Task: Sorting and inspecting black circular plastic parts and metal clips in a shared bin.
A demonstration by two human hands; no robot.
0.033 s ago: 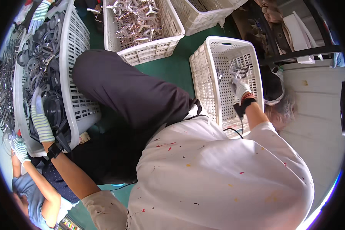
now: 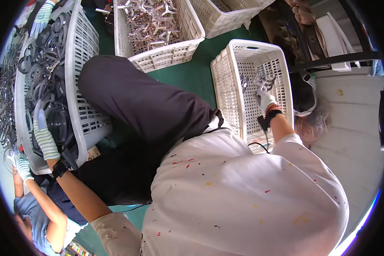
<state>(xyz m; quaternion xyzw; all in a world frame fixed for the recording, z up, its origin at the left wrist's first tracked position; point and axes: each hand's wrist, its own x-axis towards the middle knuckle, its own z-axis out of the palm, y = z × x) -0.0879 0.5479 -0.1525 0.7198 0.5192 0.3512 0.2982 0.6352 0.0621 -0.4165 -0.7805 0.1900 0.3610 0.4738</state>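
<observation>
The left hand (image 2: 45, 136), gloved, reaches with arm extended into the white crate (image 2: 79, 64) of black rings (image 2: 51, 85), fingers curled around one. The right hand (image 2: 265, 100) grips a metal piece (image 2: 263, 81) inside the near-empty crate (image 2: 226, 85).

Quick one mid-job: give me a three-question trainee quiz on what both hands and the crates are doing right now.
1. True or false: the left hand is inside the crate of dark rings.
2. What is the right hand reaching into?
A. the crate of silvery metal parts
B. the nearly empty white crate
C. a cardboard box
3. Fill in: both hands wear ____.

Key: 1 true; 2 B; 3 gloves. Whether either grip is closed on a part cannot be told.
</observation>
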